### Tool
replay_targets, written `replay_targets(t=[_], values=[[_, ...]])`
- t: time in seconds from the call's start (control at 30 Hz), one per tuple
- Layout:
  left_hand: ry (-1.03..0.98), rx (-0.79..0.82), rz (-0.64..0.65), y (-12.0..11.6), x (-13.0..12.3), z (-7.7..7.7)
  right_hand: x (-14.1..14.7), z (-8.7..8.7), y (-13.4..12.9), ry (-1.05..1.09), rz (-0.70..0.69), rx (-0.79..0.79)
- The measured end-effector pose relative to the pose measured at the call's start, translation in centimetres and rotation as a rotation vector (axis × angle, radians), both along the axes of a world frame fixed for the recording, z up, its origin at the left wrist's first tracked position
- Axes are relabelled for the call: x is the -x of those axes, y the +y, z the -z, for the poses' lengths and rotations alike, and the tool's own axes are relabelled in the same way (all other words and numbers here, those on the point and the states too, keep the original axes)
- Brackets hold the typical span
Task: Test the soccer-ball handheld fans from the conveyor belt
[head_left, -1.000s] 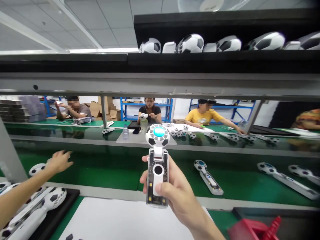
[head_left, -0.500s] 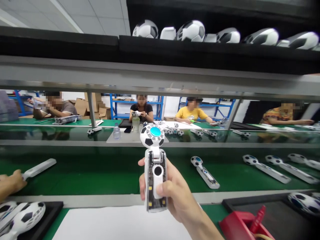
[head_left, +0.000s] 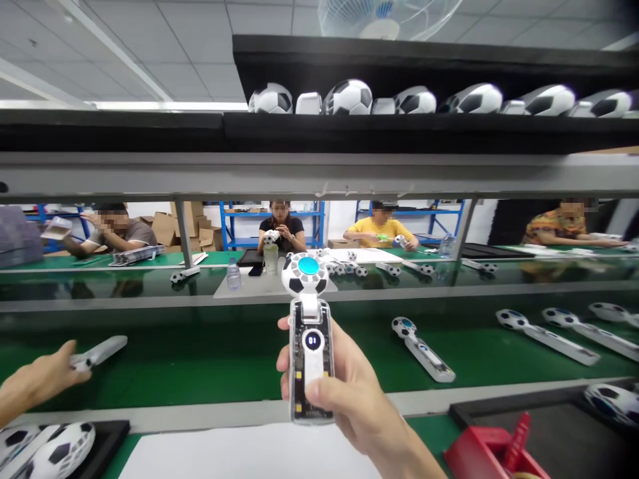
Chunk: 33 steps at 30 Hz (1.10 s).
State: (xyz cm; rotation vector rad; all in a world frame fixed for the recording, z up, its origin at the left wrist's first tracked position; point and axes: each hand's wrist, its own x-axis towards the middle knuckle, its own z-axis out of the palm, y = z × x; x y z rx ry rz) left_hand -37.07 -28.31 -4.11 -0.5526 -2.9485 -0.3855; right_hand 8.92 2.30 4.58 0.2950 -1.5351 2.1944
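My right hand grips a handheld fan upright in the middle of the view. Its folding head is patterned like a football and has a turquoise disc. The clear-cased handle shows a circuit board and a round display lit with "01". My thumb presses on the white strip below that display. At the far left, my left hand has its fingers closed around the near end of another handheld fan on the green belt; the fingers partly cover its head.
More fans, such as this fan, lie along the green belt. A white sheet lies before me, with a black tray left and a red box right. Fans fill the overhead shelf. Several people sit opposite.
The display on the fan in my right hand has gone from dark to "01", and my thumb sits slightly lower. Fans on the belt have shifted right. My left hand has moved right. The view tilts higher.
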Motion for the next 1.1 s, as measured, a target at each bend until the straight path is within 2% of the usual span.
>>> replay_targets(t=[0.07, 0.17, 0.27, 0.37, 0.5, 0.7, 0.87, 0.97, 1.1], values=[[-0.006, 0.027, -0.008, 1.3, -0.8, -1.5, -0.3, -0.3, -0.1, 0.009, 0.014, 0.003], [-0.011, -0.008, 0.057, 3.7, -3.8, -3.6, -0.8, -0.6, -0.4, 0.028, 0.019, -0.001], [-0.030, -0.081, 0.164, 6.5, -7.4, -4.2, -1.2, -0.8, -0.6, 0.058, 0.010, -0.018], [-0.068, -0.176, 0.259, 9.4, -10.1, -3.4, -1.6, -1.0, -0.6, 0.102, 0.005, -0.035], [-0.100, -0.338, 0.308, 12.2, -11.8, -1.6, -2.3, -1.3, -0.5, 0.123, -0.008, -0.047], [-0.157, -0.573, 0.270, 14.3, -11.7, 1.8, -2.8, -1.7, -0.4, 0.128, -0.021, -0.040], [-0.316, -0.676, 0.294, 16.7, -11.5, 4.7, -2.9, -1.9, -0.4, 0.143, -0.048, -0.020], [-0.381, -0.777, 0.287, 18.5, -12.5, 5.2, -3.1, -2.1, -0.4, 0.152, -0.059, -0.011], [-0.513, -1.004, 0.227, 20.3, -15.2, 3.7, -3.3, -2.3, -0.4, 0.139, -0.009, 0.033]])
